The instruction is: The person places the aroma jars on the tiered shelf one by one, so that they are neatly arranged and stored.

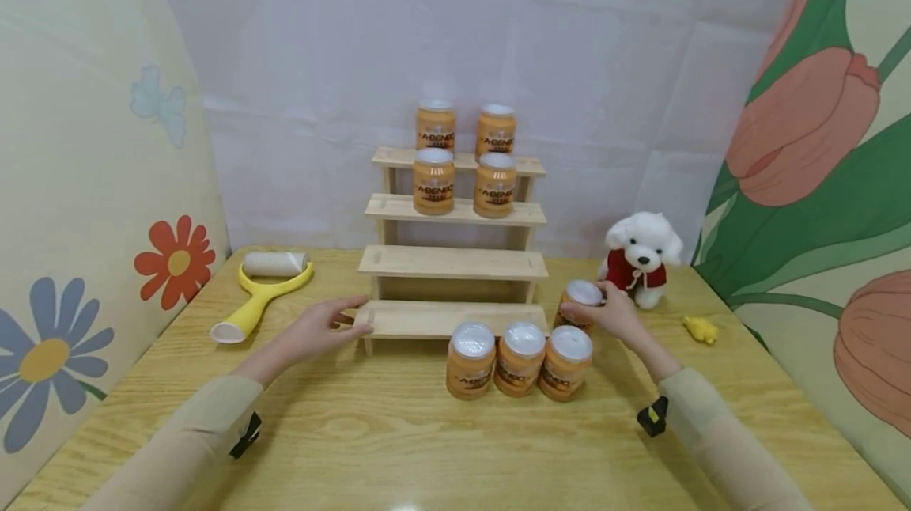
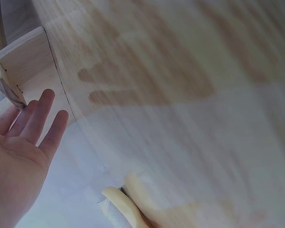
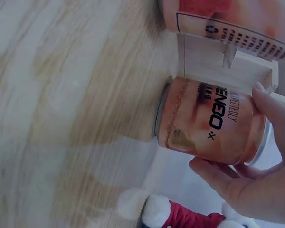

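Note:
My right hand (image 1: 614, 312) grips an orange can (image 3: 213, 121) around its upper part, at the right end of the wooden stepped rack (image 1: 451, 262). In front of the rack's lowest step stand three more orange cans: one on the left (image 1: 470, 369), one in the middle (image 1: 520, 365) and one on the right (image 1: 565, 369). Two cans sit on the top step and two on the step below; the lower two steps hold none. At the rack's left end, my left hand (image 1: 329, 327) has its fingers extended, fingertips at the lowest step's edge.
A yellow-handled lint roller (image 1: 259, 293) lies on the table at the left. To the right sit a white plush dog (image 1: 643, 258) in a red cape and a small yellow figure (image 1: 701, 329). A white cloth (image 1: 299, 100) hangs behind the rack.

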A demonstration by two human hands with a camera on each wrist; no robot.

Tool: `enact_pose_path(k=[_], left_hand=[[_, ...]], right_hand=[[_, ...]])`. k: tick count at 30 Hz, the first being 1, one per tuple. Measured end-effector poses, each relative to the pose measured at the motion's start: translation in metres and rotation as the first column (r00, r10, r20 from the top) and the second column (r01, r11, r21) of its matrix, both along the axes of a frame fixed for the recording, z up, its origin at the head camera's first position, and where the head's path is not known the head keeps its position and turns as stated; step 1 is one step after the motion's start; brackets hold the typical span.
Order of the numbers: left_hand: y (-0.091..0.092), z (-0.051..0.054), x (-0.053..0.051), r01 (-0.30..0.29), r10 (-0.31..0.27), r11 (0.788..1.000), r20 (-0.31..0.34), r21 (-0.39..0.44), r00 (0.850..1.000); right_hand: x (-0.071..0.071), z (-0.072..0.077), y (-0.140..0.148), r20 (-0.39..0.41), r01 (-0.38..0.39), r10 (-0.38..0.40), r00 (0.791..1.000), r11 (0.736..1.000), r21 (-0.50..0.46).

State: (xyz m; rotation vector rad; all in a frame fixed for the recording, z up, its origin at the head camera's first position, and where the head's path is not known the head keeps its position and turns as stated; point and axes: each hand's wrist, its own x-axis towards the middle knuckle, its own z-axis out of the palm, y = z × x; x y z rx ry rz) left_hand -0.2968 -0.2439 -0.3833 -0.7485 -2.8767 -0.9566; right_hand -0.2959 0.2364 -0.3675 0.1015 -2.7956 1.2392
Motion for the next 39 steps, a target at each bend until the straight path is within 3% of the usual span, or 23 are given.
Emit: enact_pose_path(k=[10, 19, 39], left_hand=[[0.001, -0.001, 0.001, 0.012, -0.012, 1.0, -0.014, 0.007, 1.0], [-0.001, -0.001, 0.001, 0.003, -0.003, 1.0, -0.006, 0.007, 1.0], [0.001, 0.003, 0.004, -0.002, 0.002, 1.0, 0.0, 0.014, 1.0]], right_hand=[[0.003, 0.003, 0.012, -0.046, -0.022, 0.024, 0.999, 0.999, 0.048], [0.008, 0.019, 0.022, -0.084, 0.001, 0.003, 0.996, 0.998, 0.055], [0.012, 0.067, 0.011, -0.064, -0.044, 0.036, 0.997, 0.991, -0.122]])
